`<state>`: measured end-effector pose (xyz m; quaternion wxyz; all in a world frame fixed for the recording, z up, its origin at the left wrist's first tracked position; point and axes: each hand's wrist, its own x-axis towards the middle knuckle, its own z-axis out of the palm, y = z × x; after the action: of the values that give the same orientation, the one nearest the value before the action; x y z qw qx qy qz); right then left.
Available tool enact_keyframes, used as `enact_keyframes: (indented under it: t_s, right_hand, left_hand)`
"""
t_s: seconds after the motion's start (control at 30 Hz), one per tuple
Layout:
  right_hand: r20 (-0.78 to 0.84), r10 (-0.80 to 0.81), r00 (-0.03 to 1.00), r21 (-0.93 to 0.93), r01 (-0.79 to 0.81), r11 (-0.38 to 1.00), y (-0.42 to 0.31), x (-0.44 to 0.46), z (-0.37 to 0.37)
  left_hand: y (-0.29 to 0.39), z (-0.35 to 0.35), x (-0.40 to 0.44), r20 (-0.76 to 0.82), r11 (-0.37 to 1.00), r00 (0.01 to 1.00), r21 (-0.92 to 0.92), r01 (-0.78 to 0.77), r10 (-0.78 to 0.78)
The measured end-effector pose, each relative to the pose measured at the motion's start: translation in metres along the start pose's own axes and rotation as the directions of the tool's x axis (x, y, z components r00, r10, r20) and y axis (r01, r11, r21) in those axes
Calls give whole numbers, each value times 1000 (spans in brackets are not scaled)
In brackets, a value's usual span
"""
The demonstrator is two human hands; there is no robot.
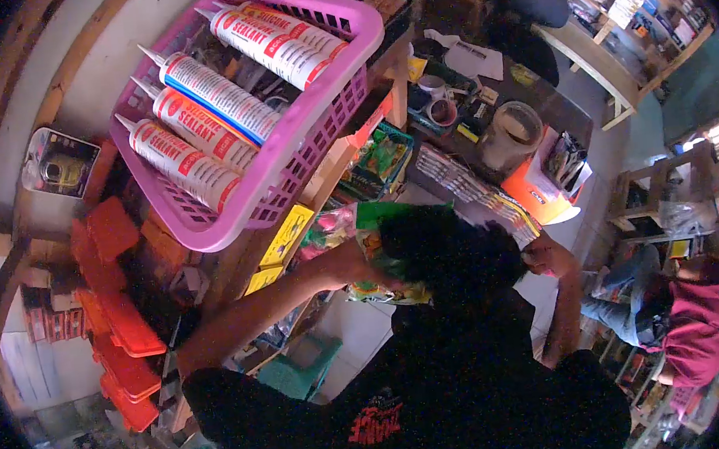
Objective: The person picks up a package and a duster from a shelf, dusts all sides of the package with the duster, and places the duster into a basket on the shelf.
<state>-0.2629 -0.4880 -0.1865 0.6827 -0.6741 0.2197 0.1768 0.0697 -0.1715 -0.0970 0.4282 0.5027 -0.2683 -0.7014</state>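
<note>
Neither of my own hands can be made out. Directly before me a person in a black T-shirt (475,377) with red print is seen from behind, head bent down. That person's left hand (354,263) is at some colourful packets (368,219), its fingers mostly hidden by the dark hair. The person's right hand (548,258) is raised beside the head. Up on the left, a pink plastic basket (266,177) holds several silicone sealant cartridges (188,167) with pointed nozzles, lying tilted over smaller items.
Red-orange plastic bins (120,327) hang at left. A dark table (476,141) bears a bucket (512,134), rows of slim packs (467,181) and an orange box (540,187). A green stool (299,366) stands below. Another person in a maroon shirt (703,314) is at right.
</note>
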Motion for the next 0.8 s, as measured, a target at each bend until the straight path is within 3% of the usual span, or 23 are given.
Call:
enact_keyframes:
  t_s: [0.1,0.23,0.33,0.5,0.57,0.67,0.8]
  right_hand:
    - [-22,10,1000,-5,-10,1000,0,-2,5]
    - [-120,-58,991,-211,32,977,-45,14,57]
    - [-112,95,989,-55,-102,993,-85,22,91]
    - [-22,270,963,296,-252,921,-51,21,69]
    - [57,265,963,372,-267,889,-42,11,49]
    - [100,134,986,594,-167,787,-2,0,23]
    - [-27,133,991,579,-93,810,6,-16,9]
  left_hand:
    - [-4,0,-1,-72,1000,997,31,1,1]
    - [-25,-14,-10,-189,919,978,395,-7,89]
    - [-35,-15,-9,-194,867,971,498,-25,140]
    - [-28,1,3,-151,963,984,263,-54,97]
    - [-7,6,0,-148,994,989,110,3,14]
    - [10,6,0,-128,992,990,-119,41,-56]
    - [21,15,-3,-116,940,989,-337,49,-92]
